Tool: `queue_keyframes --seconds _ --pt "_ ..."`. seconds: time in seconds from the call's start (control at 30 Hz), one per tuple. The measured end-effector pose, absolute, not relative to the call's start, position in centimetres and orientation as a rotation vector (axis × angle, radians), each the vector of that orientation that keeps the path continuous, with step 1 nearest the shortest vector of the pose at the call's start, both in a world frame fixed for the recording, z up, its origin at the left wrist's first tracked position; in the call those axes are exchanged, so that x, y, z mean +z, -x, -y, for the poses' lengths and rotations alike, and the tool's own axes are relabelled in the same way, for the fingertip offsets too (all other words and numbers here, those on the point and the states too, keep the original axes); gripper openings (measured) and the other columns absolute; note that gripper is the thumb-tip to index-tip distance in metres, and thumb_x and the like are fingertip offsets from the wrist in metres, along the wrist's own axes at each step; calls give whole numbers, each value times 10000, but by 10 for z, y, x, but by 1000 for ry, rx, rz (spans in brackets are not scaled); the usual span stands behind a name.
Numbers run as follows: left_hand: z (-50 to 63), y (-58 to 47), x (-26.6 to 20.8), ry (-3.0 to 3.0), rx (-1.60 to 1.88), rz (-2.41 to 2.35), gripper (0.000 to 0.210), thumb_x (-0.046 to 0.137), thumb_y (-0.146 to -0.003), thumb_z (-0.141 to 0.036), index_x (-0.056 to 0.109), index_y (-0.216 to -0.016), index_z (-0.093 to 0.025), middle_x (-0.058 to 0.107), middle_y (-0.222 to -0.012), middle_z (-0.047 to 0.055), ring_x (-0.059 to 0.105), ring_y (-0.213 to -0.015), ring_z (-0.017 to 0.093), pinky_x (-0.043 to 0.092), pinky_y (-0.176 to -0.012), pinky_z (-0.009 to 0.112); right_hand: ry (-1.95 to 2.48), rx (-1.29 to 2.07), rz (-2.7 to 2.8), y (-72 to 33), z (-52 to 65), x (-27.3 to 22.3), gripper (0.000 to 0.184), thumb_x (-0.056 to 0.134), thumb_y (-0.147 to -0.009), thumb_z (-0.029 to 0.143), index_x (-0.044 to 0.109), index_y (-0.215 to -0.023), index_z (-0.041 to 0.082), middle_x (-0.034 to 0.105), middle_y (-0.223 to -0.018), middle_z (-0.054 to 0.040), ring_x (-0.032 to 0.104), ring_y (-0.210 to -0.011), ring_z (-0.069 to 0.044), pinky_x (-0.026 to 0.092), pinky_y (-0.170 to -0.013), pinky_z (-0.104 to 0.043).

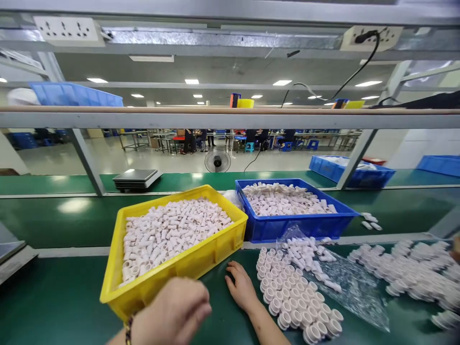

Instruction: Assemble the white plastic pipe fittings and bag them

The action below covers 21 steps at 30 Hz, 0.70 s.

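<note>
Fittings (176, 225) white, short, tubular; right grip (241, 287) apart, left grip (176, 309) curled, hold unclear.

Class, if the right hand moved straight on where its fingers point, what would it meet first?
The right hand would probably meet the near wall of the yellow bin; the exact gap is hard to judge.

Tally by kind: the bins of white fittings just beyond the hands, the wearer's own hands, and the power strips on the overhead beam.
Bins: 2 (yellow rectangular plastic bin, blue rectangular plastic bin, both holding white tubular fittings)
Hands: 2 (bare left hand, bare right hand)
Power strips: 2 (white left strip, white right strip)
Total: 6
</note>
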<state>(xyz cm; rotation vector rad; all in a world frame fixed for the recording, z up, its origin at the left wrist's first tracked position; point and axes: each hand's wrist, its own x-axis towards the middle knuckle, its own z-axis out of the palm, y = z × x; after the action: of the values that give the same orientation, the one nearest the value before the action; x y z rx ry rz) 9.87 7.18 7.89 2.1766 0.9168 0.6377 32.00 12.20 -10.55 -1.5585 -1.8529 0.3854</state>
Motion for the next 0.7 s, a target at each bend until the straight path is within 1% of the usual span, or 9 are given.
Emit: queue_keyframes --seconds 0.07,0.1,0.17,0.2,0.23,0.3,0.37,0.53,0.7 --pt "-103 -77 110 -2308 665 -1182 233 453 -760 -373 634 -813 -235 617 -733 69 519 -672 222 353 -644 307 1572 403 1857 -322 -124 -105 263 431 -755 195 623 -932 168 565 -1104 -87 453 -1108 -215 334 -964 -356" --pt "-124 -66 121 -2392 611 -1354 273 403 -785 -376 620 -841 -219 620 -775 65 528 -710 221 362 -668 307 1575 408 1860 -323 -125 -104 260 431 -754 194 625 -925 169 568 -1099 -87 457 -1101 -217 337 -960 -358" --pt "-169 -46 133 -2452 363 -1697 336 301 -833 -348 590 -927 -203 624 -918 56 541 -827 211 379 -708 292 1572 403 1863 -324 -127 -103 252 431 -751 188 627 -908 167 575 -1080 -89 471 -1079 -221 346 -947 -360" --pt "-190 -37 134 -2428 304 -1793 346 288 -842 -326 579 -966 -186 618 -962 73 541 -864 219 384 -720 300 1567 396 1865 -324 -128 -102 249 428 -751 184 627 -899 167 578 -1069 -90 479 -1066 -222 351 -938 -359" --pt "-209 -30 131 -2406 259 -1862 341 301 -842 -311 569 -994 -164 610 -991 98 540 -889 234 388 -733 323 1563 388 1866 -325 -128 -101 246 424 -750 178 627 -890 168 582 -1055 -90 488 -1051 -222 358 -928 -358" --pt "-235 -19 115 -2378 141 -1946 322 394 -820 -304 543 -1047 -132 592 -1034 125 540 -917 250 399 -760 371 1557 370 1868 -325 -129 -100 242 417 -749 167 626 -872 169 588 -1028 -91 502 -1022 -220 373 -905 -350" --pt "-248 -15 91 -2377 10 -1973 329 489 -790 -325 527 -1059 -140 573 -1060 102 545 -915 227 413 -780 414 1550 358 1869 -326 -128 -100 242 410 -750 163 624 -862 169 591 -1013 -92 509 -1006 -218 381 -891 -343" --pt "-255 -12 43 -2422 -123 -2033 359 512 -783 -344 500 -1092 -160 503 -1154 92 487 -1015 241 380 -846 467 1544 352 1866 -327 -128 -101 243 403 -752 169 628 -845 183 594 -1013 -87 510 -1011 -220 379 -891 -341" --pt "-261 -7 31 -2444 -149 -2060 413 514 -770 -379 480 -1120 -162 477 -1178 103 450 -1055 260 353 -863 473 1537 370 1882 -329 -130 -102 241 410 -748 179 629 -848 188 595 -1019 -87 509 -1017 -220 378 -897 -343"
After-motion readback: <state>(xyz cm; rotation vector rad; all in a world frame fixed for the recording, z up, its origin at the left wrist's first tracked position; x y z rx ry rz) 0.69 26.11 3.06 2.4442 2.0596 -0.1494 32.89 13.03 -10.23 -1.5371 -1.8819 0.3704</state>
